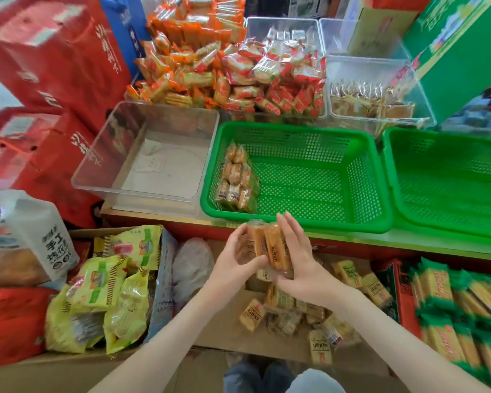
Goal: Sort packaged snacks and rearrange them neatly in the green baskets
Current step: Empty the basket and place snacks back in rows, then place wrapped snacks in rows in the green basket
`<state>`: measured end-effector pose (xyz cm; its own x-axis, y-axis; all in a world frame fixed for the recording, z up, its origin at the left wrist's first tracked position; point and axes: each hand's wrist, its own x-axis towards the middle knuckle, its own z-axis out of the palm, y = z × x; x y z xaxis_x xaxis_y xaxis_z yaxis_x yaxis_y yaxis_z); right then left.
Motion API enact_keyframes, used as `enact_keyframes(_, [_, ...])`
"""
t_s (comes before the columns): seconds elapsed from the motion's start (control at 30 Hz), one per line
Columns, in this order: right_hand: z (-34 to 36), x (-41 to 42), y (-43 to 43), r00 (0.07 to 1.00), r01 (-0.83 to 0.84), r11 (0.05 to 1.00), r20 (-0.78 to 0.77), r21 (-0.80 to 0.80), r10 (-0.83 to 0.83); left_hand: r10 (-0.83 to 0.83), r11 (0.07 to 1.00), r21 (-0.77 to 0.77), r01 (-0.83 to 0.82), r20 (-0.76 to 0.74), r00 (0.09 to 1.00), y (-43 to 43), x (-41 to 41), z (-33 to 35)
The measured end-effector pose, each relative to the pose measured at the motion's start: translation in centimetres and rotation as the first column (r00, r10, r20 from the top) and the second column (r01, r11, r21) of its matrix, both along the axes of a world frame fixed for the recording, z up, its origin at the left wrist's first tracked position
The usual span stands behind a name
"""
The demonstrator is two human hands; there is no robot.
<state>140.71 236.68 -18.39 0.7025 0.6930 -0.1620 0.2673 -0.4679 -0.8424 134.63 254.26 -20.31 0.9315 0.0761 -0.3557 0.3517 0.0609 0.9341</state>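
Note:
Between my two hands I hold a small stack of clear-wrapped orange snack packs (268,246), just below the front rim of the left green basket (318,219). My left hand (236,259) curls round their left side with the thumb under them. My right hand (301,256) presses their right side with fingers nearly straight, its thumb tucked under them. A neat row of the same snack packs (236,177) stands against that basket's left wall. A second green basket (448,182) lies to the right. More loose packs (289,310) lie in a cardboard box below my hands.
A clear plastic bin (153,154) sits left of the baskets. Behind them are heaps of orange and red snack packs (224,66) and a clear bin of brown snacks (372,103). Yellow bags (102,290) lie at the lower left, green-wrapped packs (459,316) at the lower right, red cartons (51,52) at the far left.

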Motion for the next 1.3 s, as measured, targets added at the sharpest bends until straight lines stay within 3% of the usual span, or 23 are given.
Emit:
enact_keyframes(0.07, [1.1, 1.0, 0.3, 0.981, 0.006, 0.998, -0.193, 0.066, 0.007, 0.016, 0.999, -0.031, -0.015, 0.009, 1.000, 0.4, 1.1, 0.8])
enact_keyframes(0.13, [2.2, 2.1, 0.8, 0.905, 0.095, 0.977, -0.424, 0.189, -0.006, 0.005, 0.998, -0.060, -0.004, 0.014, 1.000, 0.9, 2.1, 1.6])
enact_keyframes(0.2, [2.6, 3.3, 1.3, 0.853, 0.182, 0.960, -0.520, 0.213, -0.046, -0.017, 0.998, -0.063, 0.019, 0.029, 0.999, 1.6, 3.2, 2.0])
enact_keyframes(0.33, [2.0, 6.1, 2.0, 0.789, 0.241, 0.955, -0.608, 0.173, -0.089, -0.112, 0.993, 0.038, 0.111, 0.022, 0.993, 2.8, 5.6, 2.7])
enact_keyframes(0.47, [1.3, 8.4, 2.8, 0.810, 0.303, 0.941, -0.560, 0.149, -0.172, -0.180, 0.980, 0.088, 0.178, 0.015, 0.984, 3.5, 8.6, 2.9])
enact_keyframes(0.6, [-0.1, 11.1, 3.9, 0.822, 0.342, 0.924, -0.532, 0.171, -0.205, -0.307, 0.913, 0.277, 0.301, -0.025, 0.952, 4.8, 11.9, 2.4])
enact_keyframes(0.67, [-0.7, 13.1, 4.8, 0.856, 0.351, 0.922, -0.457, 0.164, -0.244, -0.387, 0.774, 0.515, 0.370, -0.078, 0.919, 5.8, 13.7, 1.2])
enact_keyframes(0.73, [-1.6, 15.9, 6.1, 0.894, 0.361, 0.922, -0.332, 0.140, -0.300, -0.377, 0.452, 0.832, 0.322, -0.149, 0.914, 7.2, 15.5, -0.6])
enact_keyframes(0.77, [-2.2, 17.6, 6.9, 0.912, 0.363, 0.923, -0.250, 0.124, -0.326, -0.339, 0.308, 0.906, 0.289, -0.179, 0.923, 7.9, 16.2, -1.6])
enact_keyframes(0.9, [-6.8, 24.0, 10.5, 0.936, 0.342, 0.939, 0.074, 0.027, -0.343, -0.342, -0.065, 0.932, 0.356, -0.356, 0.870, 8.9, 18.2, -4.6])
enact_keyframes(1.0, [-10.8, 26.8, 12.6, 0.954, 0.272, 0.962, 0.143, -0.037, -0.264, -0.362, -0.137, 0.934, 0.329, -0.357, 0.861, 8.8, 19.2, -5.4])
enact_keyframes(1.2, [-12.4, 27.8, 12.3, 0.968, 0.186, 0.980, -0.157, -0.067, -0.194, -0.332, -0.165, 0.926, 0.339, -0.376, 0.865, 9.0, 19.4, -5.7])
enact_keyframes(1.3, [-10.5, 27.2, 10.7, 0.971, 0.182, 0.973, -0.130, -0.145, -0.201, -0.323, -0.193, 0.911, 0.364, -0.410, 0.853, 8.8, 19.4, -5.4])
